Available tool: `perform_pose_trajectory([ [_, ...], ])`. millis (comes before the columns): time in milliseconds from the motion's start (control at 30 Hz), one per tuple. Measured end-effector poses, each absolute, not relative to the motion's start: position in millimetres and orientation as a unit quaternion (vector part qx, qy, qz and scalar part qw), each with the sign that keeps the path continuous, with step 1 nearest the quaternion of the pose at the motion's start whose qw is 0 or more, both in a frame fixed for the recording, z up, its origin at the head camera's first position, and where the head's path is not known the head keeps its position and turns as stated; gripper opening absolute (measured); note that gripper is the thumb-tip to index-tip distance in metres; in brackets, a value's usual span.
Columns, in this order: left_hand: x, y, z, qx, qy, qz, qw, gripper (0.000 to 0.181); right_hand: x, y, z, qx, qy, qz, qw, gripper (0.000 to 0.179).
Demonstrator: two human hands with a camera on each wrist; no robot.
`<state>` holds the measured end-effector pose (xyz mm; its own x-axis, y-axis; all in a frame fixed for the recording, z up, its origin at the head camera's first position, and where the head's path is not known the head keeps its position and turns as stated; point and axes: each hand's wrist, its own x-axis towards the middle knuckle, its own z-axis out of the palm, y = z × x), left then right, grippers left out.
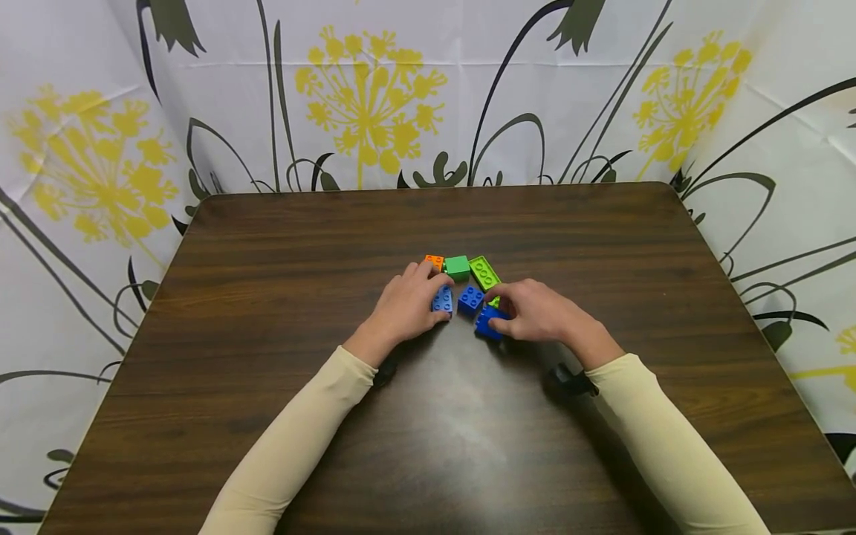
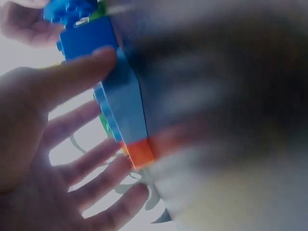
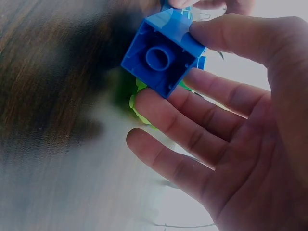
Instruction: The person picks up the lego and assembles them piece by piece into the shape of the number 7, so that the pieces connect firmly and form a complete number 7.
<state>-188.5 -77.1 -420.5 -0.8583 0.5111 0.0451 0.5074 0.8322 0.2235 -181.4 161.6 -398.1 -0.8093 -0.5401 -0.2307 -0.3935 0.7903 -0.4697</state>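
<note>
Toy building bricks lie close together on the dark wooden table. My left hand (image 1: 408,303) has its thumb and fingers around a light blue brick (image 1: 442,299), whose studs show in the head view. With thumb and fingers, my right hand (image 1: 545,312) pinches a blue brick (image 1: 490,324). This brick is tipped on its side, its hollow underside (image 3: 158,57) showing in the right wrist view. Another blue brick (image 1: 471,299) sits studs up between the two hands. The left thumb hides part of the light blue brick in the left wrist view.
Behind the hands are an orange brick (image 1: 435,260), a green brick (image 1: 458,267) and a lime green brick (image 1: 484,273). More lime green (image 1: 494,302) shows beneath the right fingers. A floral curtain (image 1: 368,96) hangs beyond the back edge of the table (image 1: 435,446).
</note>
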Motion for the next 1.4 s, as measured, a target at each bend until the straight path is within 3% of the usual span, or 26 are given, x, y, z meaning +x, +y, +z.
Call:
perform_pose_trajectory([
  [133, -179.9, -66.0, -420.6, 0.243, 0.959, 0.140, -0.026, 0.054, -181.4, 162.6, -398.8, -0.256, 0.925, -0.212, 0.183, 0.041],
  [433, -173.3, -41.6, -424.5, 0.172, 0.966, 0.190, -0.047, 0.046, -181.0, 167.4, -400.0, -0.259, 0.924, -0.211, 0.184, 0.043],
  [800, -166.4, -50.2, -416.2, 0.174, 0.957, 0.232, 0.026, 0.037, -181.9, 178.3, -393.4, -0.240, 0.921, -0.258, 0.166, 0.035],
  [1000, -166.6, -57.9, -418.8, 0.159, 0.956, 0.245, 0.033, 0.036, -182.7, 181.6, -391.2, -0.231, 0.915, -0.295, 0.147, 0.036],
  [1233, -168.7, -59.8, -416.6, 0.153, 0.957, 0.244, 0.041, 0.042, -182.2, 182.1, -388.6, -0.230, 0.910, -0.319, 0.134, 0.052],
  [1400, -174.3, -60.4, -422.7, 0.176, 0.947, 0.262, 0.052, 0.048, -182.1, 180.7, -387.0, -0.243, 0.906, -0.326, 0.115, 0.050],
])
